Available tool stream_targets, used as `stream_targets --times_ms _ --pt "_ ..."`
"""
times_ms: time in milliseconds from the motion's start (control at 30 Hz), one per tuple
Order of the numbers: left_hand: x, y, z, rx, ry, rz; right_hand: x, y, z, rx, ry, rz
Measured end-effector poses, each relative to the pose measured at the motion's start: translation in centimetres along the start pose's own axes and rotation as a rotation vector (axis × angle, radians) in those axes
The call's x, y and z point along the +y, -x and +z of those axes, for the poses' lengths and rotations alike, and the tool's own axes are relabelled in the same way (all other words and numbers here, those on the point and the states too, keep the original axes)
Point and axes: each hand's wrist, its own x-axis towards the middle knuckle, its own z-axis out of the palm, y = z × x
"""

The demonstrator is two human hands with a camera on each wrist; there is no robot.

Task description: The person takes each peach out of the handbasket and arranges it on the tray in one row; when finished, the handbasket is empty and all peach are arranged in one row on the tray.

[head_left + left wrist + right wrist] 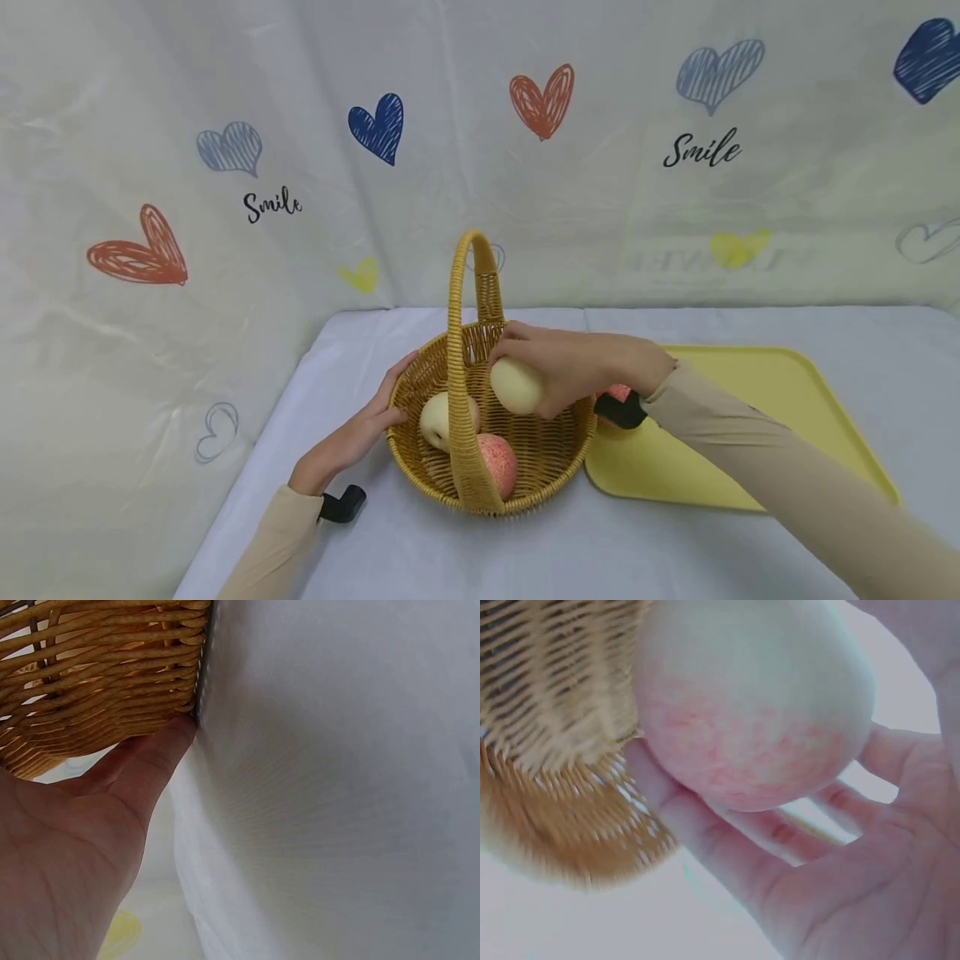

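Note:
A wicker basket [558,467] with a tall arched handle stands on the white-covered table. My left hand [365,429] holds its left side, thumb over the rim; in the left wrist view the fingers lie against the outer weave [112,690]. Above the basket's right half, my right hand [573,362] grips a pale peach [516,386] from above. The right wrist view shows a pink blush on this peach [742,727], with fingers curled around it. Inside the basket lie a pale fruit [435,421] and a pink speckled peach [498,467], both partly behind the handle.
A yellow tray [750,400] lies right of the basket, partly under the right forearm. Near its left edge a pink fruit [618,392] is mostly hidden by the wrist and a black wrist mount [621,410]. Behind the table hangs a white curtain [465,67] printed with hearts.

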Motion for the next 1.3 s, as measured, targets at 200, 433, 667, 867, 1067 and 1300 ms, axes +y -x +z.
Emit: stream_targets --times_ms 200,433,667,867,1067,1300 --pt "0.1 -0.2 0.1 -0.002 -0.010 0.005 1.9 5.0 -2.9 0.151 -0.061 -0.025" --pt "0.2 -0.3 0.0 -0.009 -0.010 0.007 4.7 13.4 -4.4 0.289 -0.033 0.094" --pt "0.0 0.1 -0.3 0.005 -0.011 -0.005 7.5 18.0 -2.5 0.291 -0.030 0.234" --pt "-0.3 0.2 -0.2 0.010 -0.013 -0.010 9.1 18.0 -0.2 0.182 0.006 0.226" --pt "-0.3 0.0 0.0 0.002 0.002 -0.013 9.7 16.5 1.7 0.158 0.066 0.195" --pt "-0.2 0.0 0.0 0.005 -0.008 -0.006 9.2 15.4 2.3 0.148 0.036 0.229"
